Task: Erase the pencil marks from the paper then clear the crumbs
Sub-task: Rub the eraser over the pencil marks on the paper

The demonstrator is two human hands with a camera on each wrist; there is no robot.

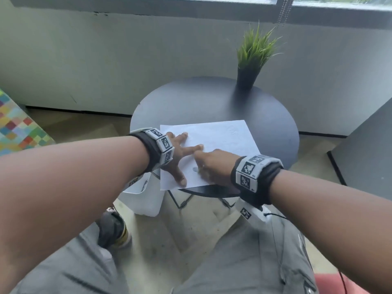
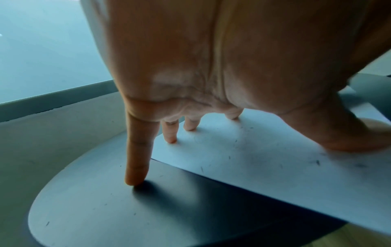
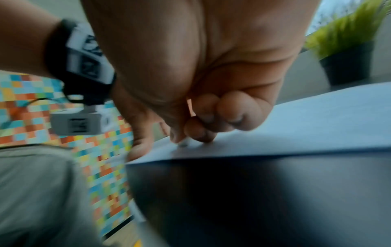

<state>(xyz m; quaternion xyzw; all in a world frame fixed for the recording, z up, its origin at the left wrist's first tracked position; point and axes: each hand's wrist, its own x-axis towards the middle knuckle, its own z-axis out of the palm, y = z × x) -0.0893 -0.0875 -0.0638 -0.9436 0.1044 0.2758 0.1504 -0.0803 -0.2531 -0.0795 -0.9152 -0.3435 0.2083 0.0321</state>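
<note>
A white sheet of paper (image 1: 222,136) lies on the near half of a round dark table (image 1: 212,100). My left hand (image 1: 186,162) is spread flat on the sheet's left part. Its little finger (image 2: 137,160) touches the table beside the paper (image 2: 264,160), and the thumb presses on the sheet. My right hand (image 1: 200,167) has curled fingers that pinch a small white eraser (image 3: 183,143) and press it onto the paper (image 3: 317,123) near its front edge. Dark eraser crumbs (image 2: 317,162) lie scattered on the sheet, and a few lie on the table (image 2: 47,223). Faint marks show at the sheet's far right.
A green plant in a black pot (image 1: 247,78) stands at the table's far right edge. A white bin (image 1: 146,198) sits on the floor under the table's left side. A grey cabinet (image 1: 364,149) is to the right, and a colourful checked surface (image 1: 19,128) to the left.
</note>
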